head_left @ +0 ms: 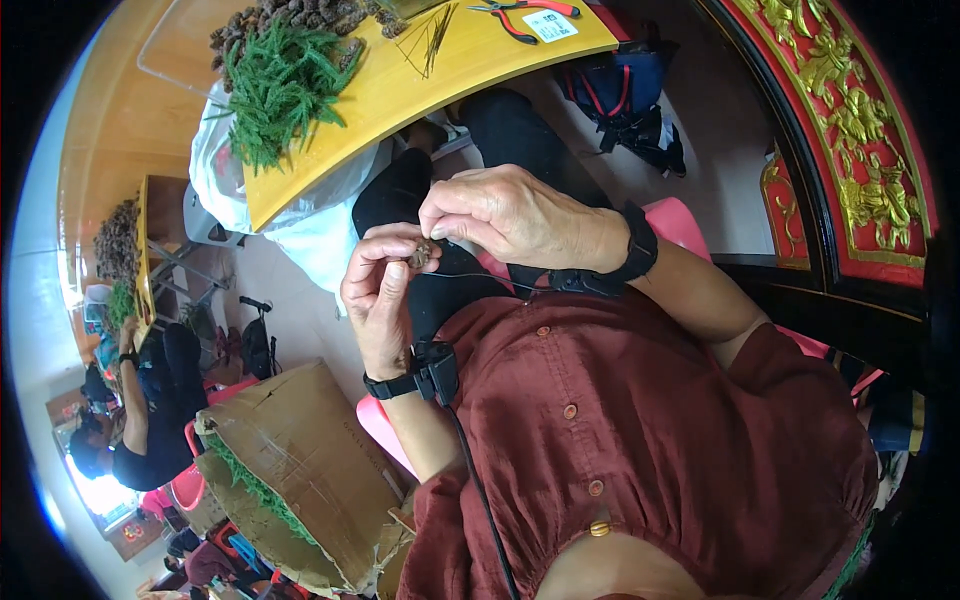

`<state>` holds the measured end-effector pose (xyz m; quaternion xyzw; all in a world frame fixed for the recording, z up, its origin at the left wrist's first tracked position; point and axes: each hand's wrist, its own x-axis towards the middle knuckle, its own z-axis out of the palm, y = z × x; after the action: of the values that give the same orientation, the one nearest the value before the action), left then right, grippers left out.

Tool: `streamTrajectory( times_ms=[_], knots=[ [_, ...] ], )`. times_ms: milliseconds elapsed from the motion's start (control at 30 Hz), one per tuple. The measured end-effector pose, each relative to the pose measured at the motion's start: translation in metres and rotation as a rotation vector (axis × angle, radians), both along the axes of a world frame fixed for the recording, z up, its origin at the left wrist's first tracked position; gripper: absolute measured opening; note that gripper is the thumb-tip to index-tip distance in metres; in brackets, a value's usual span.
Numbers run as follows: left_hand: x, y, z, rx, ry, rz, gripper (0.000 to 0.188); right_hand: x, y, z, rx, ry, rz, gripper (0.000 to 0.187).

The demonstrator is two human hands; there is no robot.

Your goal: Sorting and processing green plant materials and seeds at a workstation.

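Over my lap, my left hand (pixel 378 285) is closed, holding a small brown pine cone (pixel 421 257) between thumb and fingers. My right hand (pixel 500 212) meets it from the right, its thumb and forefinger pinched together at the cone's edge. What those fingertips grip is too small to make out. A thin dark wire-like line (pixel 478 275) runs from beside the cone toward my right wrist. On the yellow table (pixel 420 100) ahead lie green artificial pine sprigs (pixel 280 90), a heap of pine cones (pixel 330 15), several thin dark wires (pixel 428 42) and red-and-black pliers (pixel 525 12).
An open cardboard box (pixel 310 460) with greenery inside stands at my left. White plastic bags (pixel 215 165) hang by the table's left end. Farther left, another person (pixel 165 400) works at a table with cones. A dark blue bag (pixel 620 90) and a red-and-gold carved panel (pixel 860 130) are on the right.
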<state>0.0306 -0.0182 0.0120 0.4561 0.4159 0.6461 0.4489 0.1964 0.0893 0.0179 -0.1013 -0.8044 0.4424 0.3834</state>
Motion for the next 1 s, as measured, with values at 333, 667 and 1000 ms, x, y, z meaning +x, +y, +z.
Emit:
streamTrajectory(
  times_ms=[333,667,1000],
  knots=[
    [-0.012,-0.006,-0.004,-0.240,-0.113,-0.146,0.014,0.000,-0.004,-0.004,0.253,-0.064,-0.087,0.003],
    [0.002,0.002,-0.008,-0.267,-0.563,-0.059,0.016,0.006,0.009,-0.002,-0.477,-0.145,-0.057,0.016],
    [0.013,0.005,0.002,-0.283,-0.629,-0.067,0.017,0.003,0.012,0.004,-0.435,-0.137,0.019,0.020]
  ],
)
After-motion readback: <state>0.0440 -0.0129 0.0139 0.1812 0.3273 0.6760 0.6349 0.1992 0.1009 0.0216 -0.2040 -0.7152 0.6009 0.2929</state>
